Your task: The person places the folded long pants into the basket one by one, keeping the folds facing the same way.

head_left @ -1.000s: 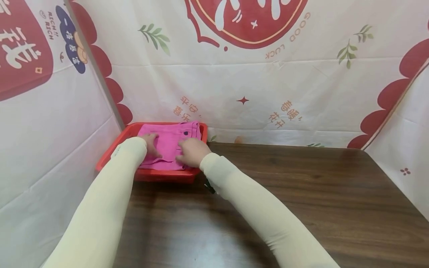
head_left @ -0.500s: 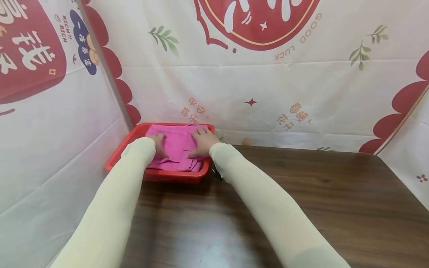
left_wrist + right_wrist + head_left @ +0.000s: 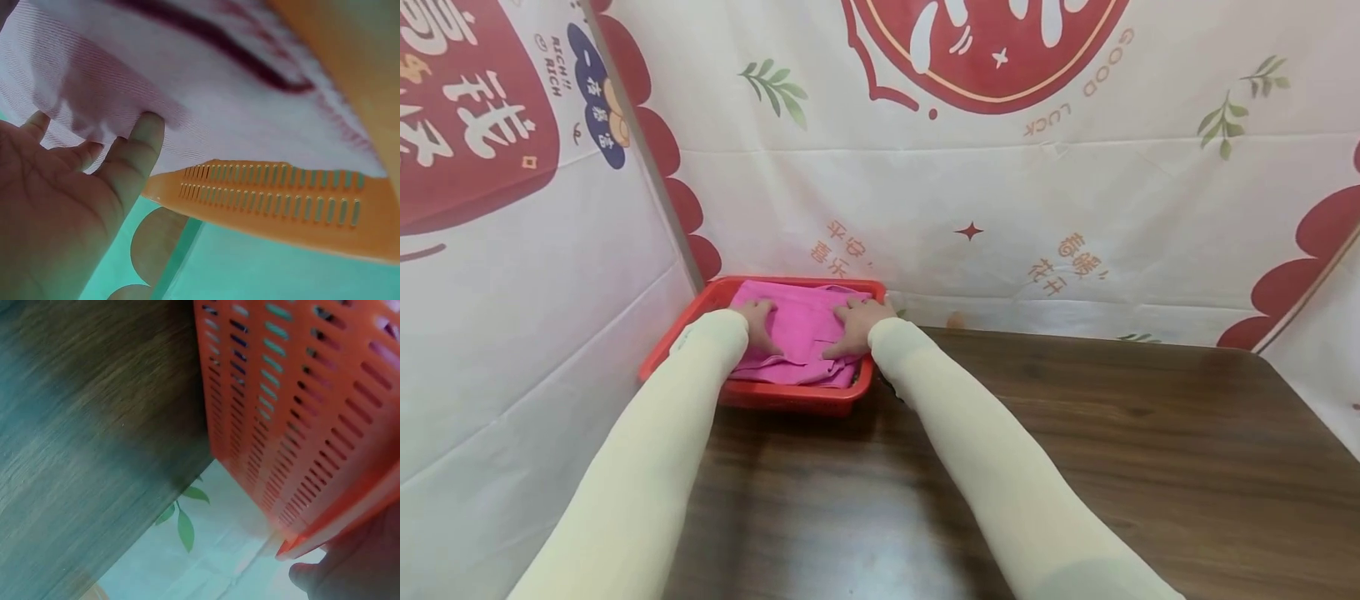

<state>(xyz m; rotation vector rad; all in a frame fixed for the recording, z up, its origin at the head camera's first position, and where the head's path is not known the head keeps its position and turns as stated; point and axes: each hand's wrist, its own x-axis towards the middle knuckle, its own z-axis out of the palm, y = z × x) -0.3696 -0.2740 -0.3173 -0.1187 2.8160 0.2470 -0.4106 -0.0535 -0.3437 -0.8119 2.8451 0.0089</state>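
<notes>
A folded pink garment [image 3: 802, 321] lies inside a red slotted plastic basket [image 3: 786, 397]. My left hand [image 3: 758, 323] rests on its left part with fingers spread. In the left wrist view, extended fingertips of the left hand [image 3: 75, 181] touch the cloth [image 3: 231, 125], close to the slotted basket wall [image 3: 269, 194]. My right hand [image 3: 857, 325] lies spread on the garment's right part, beside the basket's right rim. The right wrist view shows the basket's outer side [image 3: 262, 425], with part of the right hand [image 3: 359, 565] at the rim; most fingers are hidden there.
The basket stands at the back left of a dark wooden table [image 3: 1037, 433]. Printed white cloth hangs behind it [image 3: 955, 183] and along the left side [image 3: 550, 275], close to the basket.
My right hand has moved from the garment's front right part toward the back right, and its fingers have spread. The garment's buttoned right edge lies lower in the basket. My left hand stays on the cloth.
</notes>
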